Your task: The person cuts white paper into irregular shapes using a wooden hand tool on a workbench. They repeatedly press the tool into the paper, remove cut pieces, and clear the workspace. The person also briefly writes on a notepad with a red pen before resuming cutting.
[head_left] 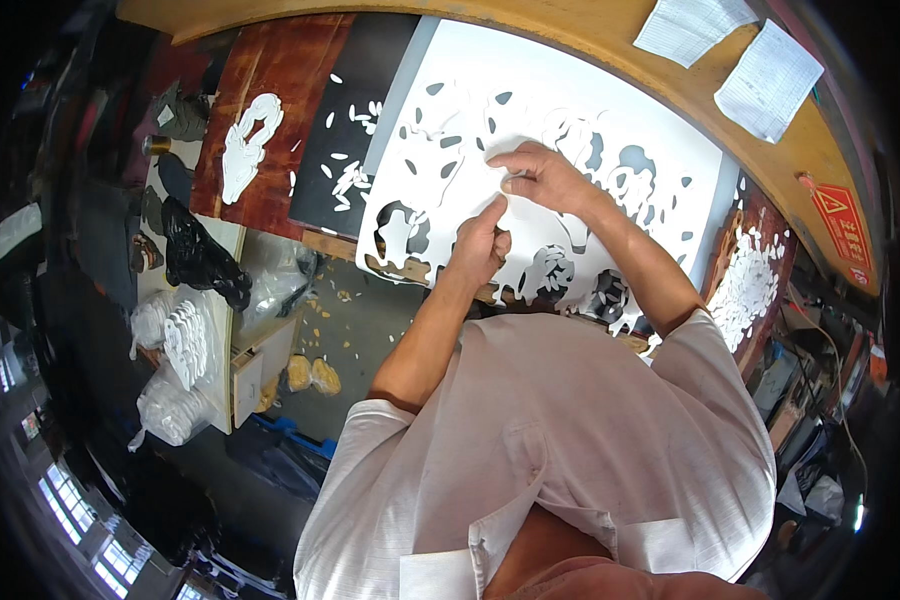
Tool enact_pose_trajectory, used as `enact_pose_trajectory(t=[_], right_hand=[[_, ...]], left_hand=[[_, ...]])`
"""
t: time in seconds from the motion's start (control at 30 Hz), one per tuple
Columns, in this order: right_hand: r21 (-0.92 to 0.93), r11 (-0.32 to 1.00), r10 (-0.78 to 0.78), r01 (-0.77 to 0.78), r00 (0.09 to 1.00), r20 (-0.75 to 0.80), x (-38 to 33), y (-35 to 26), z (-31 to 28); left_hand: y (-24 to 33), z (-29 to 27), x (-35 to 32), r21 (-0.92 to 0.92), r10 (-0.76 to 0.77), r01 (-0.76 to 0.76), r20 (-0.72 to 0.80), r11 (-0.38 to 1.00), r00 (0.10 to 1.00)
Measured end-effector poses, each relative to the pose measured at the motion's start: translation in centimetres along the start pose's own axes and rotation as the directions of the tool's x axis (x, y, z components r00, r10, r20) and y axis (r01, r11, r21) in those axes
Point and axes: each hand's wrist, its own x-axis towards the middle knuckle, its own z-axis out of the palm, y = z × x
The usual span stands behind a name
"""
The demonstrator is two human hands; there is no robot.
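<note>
A large white sheet (570, 75), with many cut-out holes of small leaf shapes and larger curved shapes, lies on the table before me. Over its middle my left hand (482, 243) is closed, thumb and finger pressed together at the white material. Just beyond and to the right, my right hand (550, 180) bends its fingers in a pinch, its thumb tip close to the left fingertips. Any piece between the fingers is white against white, so I cannot make it out. Dark gaps show through the sheet's near edge, close to my shirt.
Small white cut-out pieces (350, 183) lie on a black board at left, beside a stack of curved white pieces (248, 150) on reddish wood. A heap of white bits (745, 285) sits at right. Bagged white parts (185, 340) are at lower left. Written papers (770, 82) lie on the yellow frame.
</note>
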Motion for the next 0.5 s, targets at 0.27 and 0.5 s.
enact_pose_trajectory(t=[0.27,0.5], right_hand=[[-0.11,0.983,-0.162,0.149,0.98,-0.119,-0.1,-1.1,0.8],[-0.108,0.974,-0.214,0.199,0.966,-0.148,0.2,-0.4,1.1]], left_hand=[[0.3,-0.3,0.0,0.015,0.038,-0.037,-0.031,0.999,0.999],[0.3,0.4,0.1,0.059,0.048,-0.042,-0.099,0.997,0.994]])
